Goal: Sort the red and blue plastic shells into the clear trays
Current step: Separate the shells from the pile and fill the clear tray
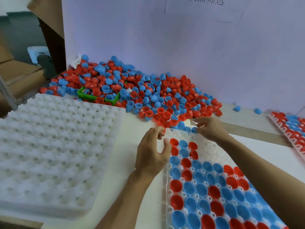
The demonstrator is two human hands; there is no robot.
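A big heap of loose red and blue shells (148,95) lies against the white back board. In front of me a clear tray (179,135) holds several red and blue shells open side up; its far rows are bare. My left hand (152,152) hovers at the tray's far left corner, fingers loosely curled and thumb apart, with nothing seen in it. My right hand (210,128) reaches over the tray's far edge and pinches a blue shell (194,129) at its fingertips, beside the heap's near fringe.
A thick stack of empty whitish trays (57,146) fills the left of the table. A green bin (82,95) sits half buried in the heap. Another filled tray (292,129) lies at the right edge. Two stray blue shells (237,108) rest by the back board. Cardboard boxes stand at far left.
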